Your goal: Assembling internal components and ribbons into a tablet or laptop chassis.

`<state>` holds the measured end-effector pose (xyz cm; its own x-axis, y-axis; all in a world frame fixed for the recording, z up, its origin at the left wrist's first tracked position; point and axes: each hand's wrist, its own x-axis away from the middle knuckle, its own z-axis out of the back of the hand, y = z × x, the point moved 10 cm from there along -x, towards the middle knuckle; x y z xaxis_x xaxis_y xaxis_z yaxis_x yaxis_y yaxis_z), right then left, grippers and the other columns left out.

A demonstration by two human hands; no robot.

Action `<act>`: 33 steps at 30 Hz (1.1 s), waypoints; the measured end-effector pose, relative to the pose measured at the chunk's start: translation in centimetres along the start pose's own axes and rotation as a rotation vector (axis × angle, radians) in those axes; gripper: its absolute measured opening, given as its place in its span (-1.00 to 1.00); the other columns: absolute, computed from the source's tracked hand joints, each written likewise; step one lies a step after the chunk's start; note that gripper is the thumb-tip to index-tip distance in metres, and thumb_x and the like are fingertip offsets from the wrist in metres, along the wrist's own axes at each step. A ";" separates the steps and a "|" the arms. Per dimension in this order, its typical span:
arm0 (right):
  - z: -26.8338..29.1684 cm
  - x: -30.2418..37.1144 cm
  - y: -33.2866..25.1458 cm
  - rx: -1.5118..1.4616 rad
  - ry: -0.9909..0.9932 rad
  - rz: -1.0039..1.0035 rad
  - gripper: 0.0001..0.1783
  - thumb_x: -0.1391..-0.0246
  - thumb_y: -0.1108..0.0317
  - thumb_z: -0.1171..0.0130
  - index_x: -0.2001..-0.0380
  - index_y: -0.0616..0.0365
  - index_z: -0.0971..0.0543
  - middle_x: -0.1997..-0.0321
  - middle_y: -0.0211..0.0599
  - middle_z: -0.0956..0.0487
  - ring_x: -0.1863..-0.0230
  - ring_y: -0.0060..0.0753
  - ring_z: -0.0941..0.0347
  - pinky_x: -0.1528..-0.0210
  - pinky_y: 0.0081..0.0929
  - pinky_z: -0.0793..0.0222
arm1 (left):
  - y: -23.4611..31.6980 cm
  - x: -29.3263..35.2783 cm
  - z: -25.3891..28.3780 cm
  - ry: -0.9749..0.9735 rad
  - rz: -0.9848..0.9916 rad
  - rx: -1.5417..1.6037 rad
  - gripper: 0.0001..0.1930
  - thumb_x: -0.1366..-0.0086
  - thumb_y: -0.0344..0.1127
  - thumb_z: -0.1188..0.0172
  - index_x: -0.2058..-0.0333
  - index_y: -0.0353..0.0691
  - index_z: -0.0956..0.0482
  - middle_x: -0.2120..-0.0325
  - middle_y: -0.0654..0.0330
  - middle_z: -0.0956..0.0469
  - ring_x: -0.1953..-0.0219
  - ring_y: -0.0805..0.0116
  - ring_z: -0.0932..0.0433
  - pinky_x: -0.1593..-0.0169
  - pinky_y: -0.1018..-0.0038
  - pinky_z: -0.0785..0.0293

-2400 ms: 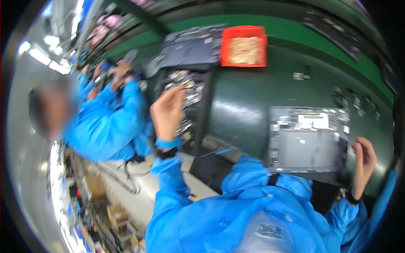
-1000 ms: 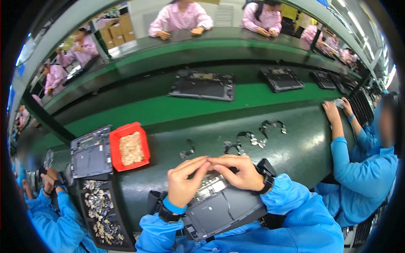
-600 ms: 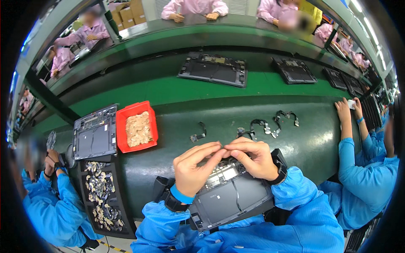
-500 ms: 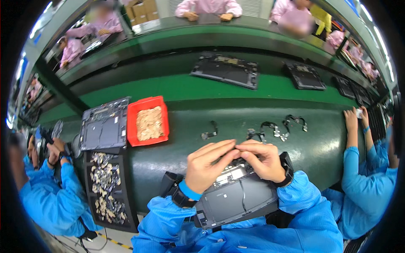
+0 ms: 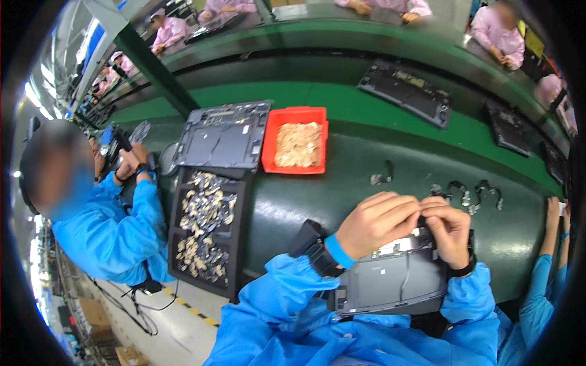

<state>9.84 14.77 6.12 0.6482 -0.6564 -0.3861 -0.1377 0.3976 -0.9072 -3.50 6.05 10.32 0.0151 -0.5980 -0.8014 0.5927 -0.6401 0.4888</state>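
Over the far edge of a dark grey laptop chassis, my left hand and my right hand meet fingertip to fingertip. Both are closed in a pinch; a small dark bit shows by the right fingers, too small and covered to name. The chassis has a silvery strip along its far side, partly under my hands, and a thin black cable running down its face. Just beyond lie several small black ribbon cables with metal-coloured connectors. A lone one sits apart, further left.
A red bin of tan pieces stands left of my hands, beside another laptop chassis. Nearer is a black compartment tray of small parts. More chassis lie on the green strip beyond. Co-workers in blue sit on either side.
My head has turned left, so the bench appears shifted to the right and more of the left co-worker shows. My hands stay pinched together over the chassis.
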 end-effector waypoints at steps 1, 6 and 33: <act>0.1 0.1 0.2 -0.017 -0.009 -0.009 -0.89 -0.18 0.59 -0.24 0.24 0.36 -0.69 0.15 -0.06 -0.71 -0.04 -0.15 -0.57 -0.15 -0.27 -0.44 | 0.4 -0.2 0.0 0.015 -0.018 -0.029 -0.78 -0.07 -0.55 -0.42 0.28 -0.36 -0.62 0.33 0.10 -0.66 0.36 0.16 -0.65 0.25 0.34 -0.59; 0.7 0.1 0.0 -0.079 0.020 0.046 -0.85 -0.29 0.49 -0.16 0.21 0.39 -0.64 0.12 0.05 -0.68 0.04 -0.15 -0.60 -0.08 -0.25 -0.49 | -0.6 -1.2 2.4 -0.004 -0.022 -0.163 -0.83 -0.02 -0.54 -0.42 0.39 -0.26 -0.63 0.36 0.16 -0.67 0.35 0.21 -0.65 0.26 0.41 -0.59; -1.5 0.6 0.7 0.192 -0.103 -0.045 -0.76 -0.21 0.58 -0.19 0.06 0.36 -0.65 0.20 -0.01 -0.72 0.19 -0.16 -0.71 0.12 -0.38 -0.61 | -0.7 -0.3 -1.4 -0.205 0.038 -0.275 -0.84 -0.07 -0.47 -0.45 0.32 -0.21 -0.76 0.36 0.22 -0.74 0.32 0.29 -0.69 0.32 0.42 -0.47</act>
<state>9.04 13.67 5.00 0.7251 -0.6111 -0.3175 0.0323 0.4907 -0.8707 -2.75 7.34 9.73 -0.1040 -0.7214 -0.6846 0.7900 -0.4781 0.3837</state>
